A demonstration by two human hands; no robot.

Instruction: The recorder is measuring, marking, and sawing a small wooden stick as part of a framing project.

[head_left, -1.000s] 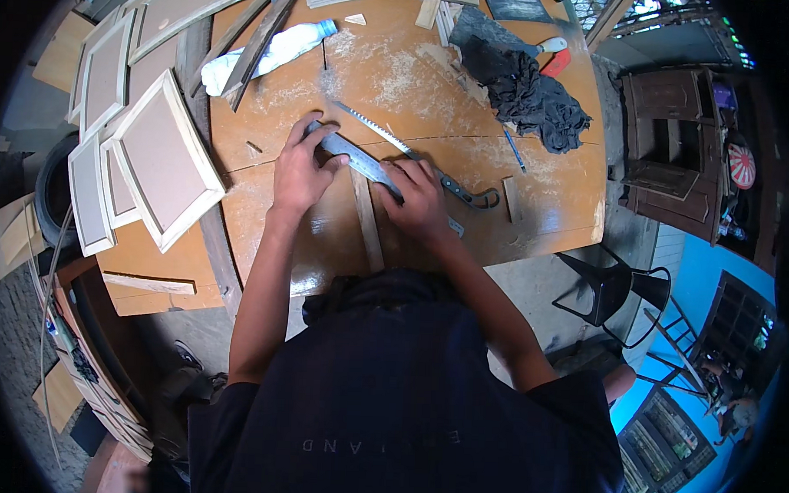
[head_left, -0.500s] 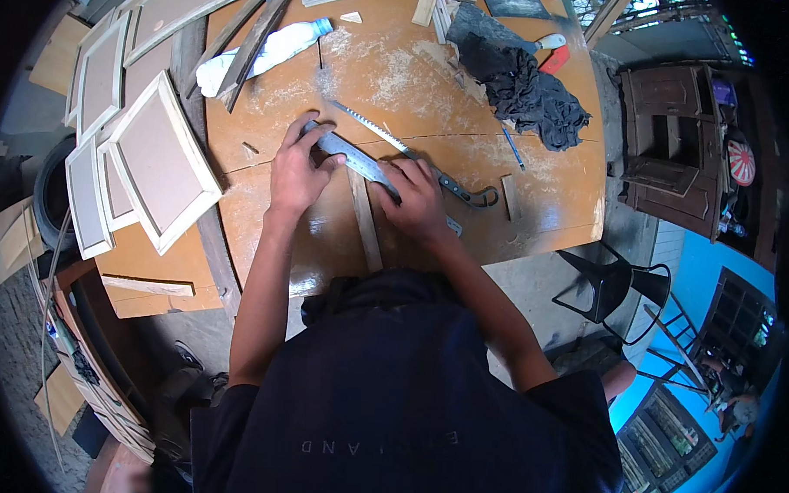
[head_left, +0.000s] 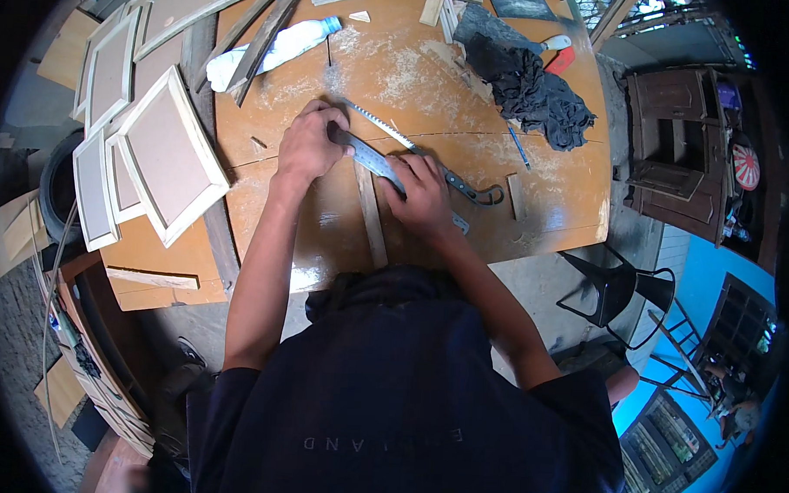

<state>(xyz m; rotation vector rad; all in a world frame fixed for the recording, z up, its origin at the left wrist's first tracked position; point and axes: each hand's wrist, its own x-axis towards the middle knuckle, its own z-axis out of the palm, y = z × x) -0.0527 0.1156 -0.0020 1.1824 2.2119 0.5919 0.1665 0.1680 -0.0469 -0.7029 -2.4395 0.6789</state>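
Observation:
My left hand (head_left: 311,137) grips the upper end of a flat metal ruler (head_left: 370,159), fingers curled over it. My right hand (head_left: 418,191), fingers bent, holds its lower end. The ruler lies at a slant across a narrow wooden strip (head_left: 370,220) on the sawdust-strewn table (head_left: 265,207). Just beyond it rests a saw (head_left: 377,122) with a serrated blade and dark, looped handle, partly behind my right hand. A small metal piece (head_left: 459,223) shows beside that hand.
Framed panels (head_left: 172,152) cover the left side. Dark boards (head_left: 262,46), a white bottle (head_left: 310,37), a black cloth (head_left: 543,108), a red-and-white scraper (head_left: 557,57) and a blue pencil (head_left: 518,146) lie around. A black metal chair (head_left: 606,293) stands right of the table.
My left hand has moved slightly up and turned, its fingers now bunched more over the ruler's upper end. My right hand stays at the lower end; the view has shifted slightly.

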